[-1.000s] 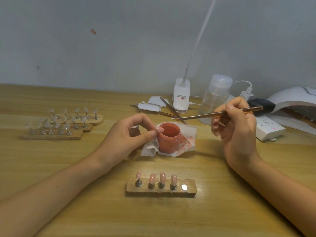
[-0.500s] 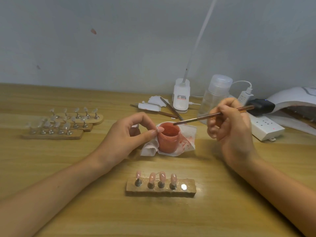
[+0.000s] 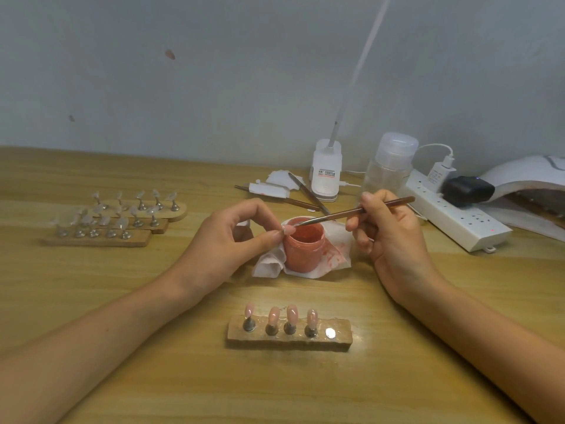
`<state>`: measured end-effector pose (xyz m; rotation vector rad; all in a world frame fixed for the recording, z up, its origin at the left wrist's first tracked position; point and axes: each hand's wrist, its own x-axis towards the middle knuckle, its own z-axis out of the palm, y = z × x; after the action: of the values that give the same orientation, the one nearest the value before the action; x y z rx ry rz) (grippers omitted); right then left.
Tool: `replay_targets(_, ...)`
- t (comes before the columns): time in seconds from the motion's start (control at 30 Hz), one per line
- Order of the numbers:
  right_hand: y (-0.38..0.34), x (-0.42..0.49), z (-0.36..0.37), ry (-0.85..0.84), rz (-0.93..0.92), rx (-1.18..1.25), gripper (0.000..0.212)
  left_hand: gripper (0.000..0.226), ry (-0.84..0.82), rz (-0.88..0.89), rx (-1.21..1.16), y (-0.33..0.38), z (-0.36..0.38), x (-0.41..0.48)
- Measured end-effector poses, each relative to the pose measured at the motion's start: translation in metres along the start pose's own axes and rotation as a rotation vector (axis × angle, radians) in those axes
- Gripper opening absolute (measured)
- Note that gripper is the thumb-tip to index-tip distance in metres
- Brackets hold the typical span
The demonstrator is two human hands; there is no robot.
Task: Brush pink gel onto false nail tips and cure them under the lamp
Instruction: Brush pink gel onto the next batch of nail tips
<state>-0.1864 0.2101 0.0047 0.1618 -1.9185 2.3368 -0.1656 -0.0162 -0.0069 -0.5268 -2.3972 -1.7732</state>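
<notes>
Brush (image 3: 351, 213) tip in open pink gel pot (image 3: 304, 247)

Nail-art desk (image 3: 91, 301): curing lamp (image 3: 526, 175), tip stands (image 3: 289, 339).

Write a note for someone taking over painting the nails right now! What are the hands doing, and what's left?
Left hand: pinches a small pink tip, probably the fifth nail, beside the gel jar.
Right hand: holds the brush, bristles at the jar's mouth.
Near stand: four pink tips, one spot bare.
Lamp: far right, nothing visibly under it.
Done: four tips look coated.
Left: load the brush, coat the held tip, cure. Clear tips wait at left.
</notes>
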Motion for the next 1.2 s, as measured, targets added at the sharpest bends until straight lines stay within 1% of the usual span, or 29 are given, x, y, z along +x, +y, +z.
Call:
replay_targets(0.1, 0.0001, 0.0001, -0.0016, 0.042, -0.002, 0.031, 0.023, 0.022, 0.005, -0.002, 0.002, 0.0009, 0.0005, 0.0002)
replay_targets(0.23, -0.0015, -0.0027, 0.0012, -0.056, -0.057, -0.018, 0.022, 0.019, 0.006, -0.007, 0.005, 0.0008, 0.0004, 0.0002)
replay_targets(0.27, -0.0015, -0.003, 0.0017, -0.059, -0.057, -0.037, 0.022, 0.018, 0.007, -0.009, 0.006, 0.0008, 0.0004, 0.0001)
replay_targets(0.37, -0.0003, -0.0015, -0.0009, 0.017, -0.04, -0.035, 0.021, 0.022, 0.011, -0.015, 0.012, 0.0009, 0.0005, 0.0001)
replay_targets(0.43, -0.0003, -0.0013, -0.0023, 0.044, -0.045, -0.015, 0.023, 0.019, 0.012, -0.013, 0.017, 0.0005, 0.0004, 0.0002)
replay_targets(0.57, -0.0011, -0.0045, -0.0002, -0.056, -0.106, -0.04, 0.021, 0.014, 0.016, -0.012, 0.016, -0.0001, 0.0006, 0.0004)
replay_targets(0.63, -0.0011, -0.0047, 0.0001, -0.044, -0.098, -0.057, 0.02, 0.017, 0.014, -0.015, 0.014, 0.001, 0.0008, 0.0002)
replay_targets(0.77, -0.0002, -0.0019, -0.0032, 0.041, -0.075, -0.024, 0.022, 0.027, 0.012, -0.026, 0.009, 0.0043, 0.0014, -0.0004)
replay_targets(0.83, -0.0005, -0.0025, -0.0031, 0.007, -0.106, -0.019, 0.021, 0.028, 0.017, -0.03, 0.012, 0.0046, 0.0016, -0.0003)
replay_targets(0.93, -0.0002, -0.0046, -0.0008, -0.051, -0.124, -0.057, 0.019, 0.02, 0.015, -0.031, 0.016, 0.0037, 0.0016, -0.0006)
replay_targets(1.0, 0.0006, -0.0038, -0.0012, -0.015, -0.103, -0.066, 0.019, 0.022, 0.014, -0.037, 0.017, 0.0038, 0.0014, -0.0008)
replay_targets(1.1, 0.0006, -0.0025, -0.0037, 0.037, -0.078, -0.018, 0.022, 0.026, 0.009, -0.037, 0.01, 0.0044, 0.0014, -0.0011)
replay_targets(1.2, 0.0002, -0.0034, -0.0021, -0.031, -0.12, -0.035, 0.02, 0.026, 0.006, -0.041, -0.002, 0.004, 0.0011, -0.0005)
